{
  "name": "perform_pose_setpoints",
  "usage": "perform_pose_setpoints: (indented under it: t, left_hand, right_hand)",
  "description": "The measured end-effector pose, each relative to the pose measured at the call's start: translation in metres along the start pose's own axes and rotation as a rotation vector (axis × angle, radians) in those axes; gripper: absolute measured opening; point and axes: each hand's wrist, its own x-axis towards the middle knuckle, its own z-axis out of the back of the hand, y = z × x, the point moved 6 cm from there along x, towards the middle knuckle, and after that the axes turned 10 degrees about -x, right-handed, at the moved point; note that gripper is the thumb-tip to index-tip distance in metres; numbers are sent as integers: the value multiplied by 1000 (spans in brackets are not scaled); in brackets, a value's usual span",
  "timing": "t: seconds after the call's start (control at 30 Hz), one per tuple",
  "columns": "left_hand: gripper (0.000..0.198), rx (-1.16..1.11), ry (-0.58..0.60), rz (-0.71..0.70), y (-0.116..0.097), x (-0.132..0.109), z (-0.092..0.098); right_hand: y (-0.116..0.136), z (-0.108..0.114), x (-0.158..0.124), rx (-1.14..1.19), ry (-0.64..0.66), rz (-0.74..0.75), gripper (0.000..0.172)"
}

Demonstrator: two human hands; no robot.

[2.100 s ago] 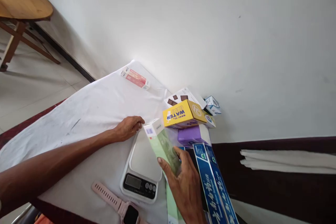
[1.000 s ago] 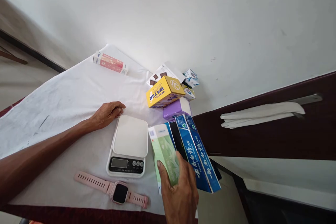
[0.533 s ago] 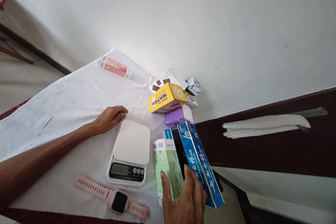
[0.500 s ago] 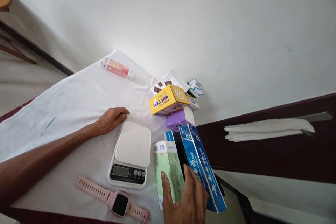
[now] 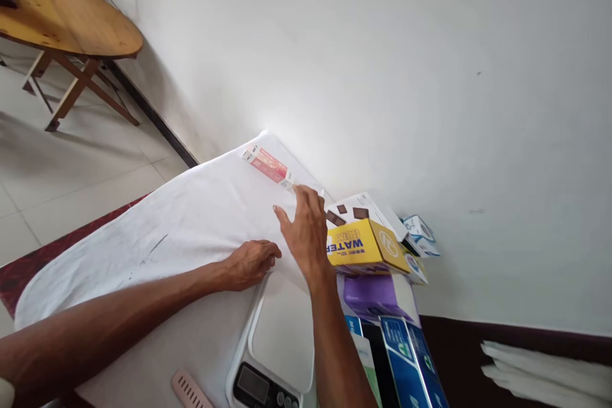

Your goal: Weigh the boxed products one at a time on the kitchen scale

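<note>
White wall (image 5: 382,89), pale tiled floor (image 5: 29,185), wooden table (image 5: 86,19), dark baseboard (image 5: 150,117)

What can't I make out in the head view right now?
In the head view:
Pink box: end beside the right hand; contact too small to tell.
Yellow box: left end hidden by that hand.
Green box: mostly hidden by right forearm, cut off by bottom edge.
Pink strap: rest cut off by bottom edge.
Scale display: any digits too small.

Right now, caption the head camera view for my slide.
Open right hand near a pink box, curled left hand beside a white scale, yellow box to the right.
</note>
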Motion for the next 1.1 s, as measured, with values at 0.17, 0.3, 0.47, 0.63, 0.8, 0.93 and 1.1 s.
perform_pose_setpoints:
  t: [0.17, 0.3, 0.47, 0.63, 0.8, 0.93, 1.1]
  left_hand:
    - [30, -4, 13, 15, 3, 0, -2]
    - [31, -16, 18, 17, 5, 1, -4]
    - [30, -21, 11, 33, 8, 2, -6]
    - [30, -11, 7, 33, 8, 2, -5]
    - [29, -33, 5, 23, 3, 0, 0]
    - [31, -60, 6, 48, 4, 1, 2]
    - [29, -99, 14, 94, 10, 3, 3]
  right_hand:
    - [-9, -52, 88, 1, 138, -93, 60]
    - [-12, -90, 128, -3, 270, -79, 66]
    - [-19, -112, 135, -11, 377, -76, 36]
    - [-23, -97, 102, 22, 378, -135, 32]
    - [-40, -41, 44, 67, 281, -274, 29]
    - [-50, 22, -37, 81, 141, -360, 37]
    - [-37, 62, -157, 156, -17, -387, 47]
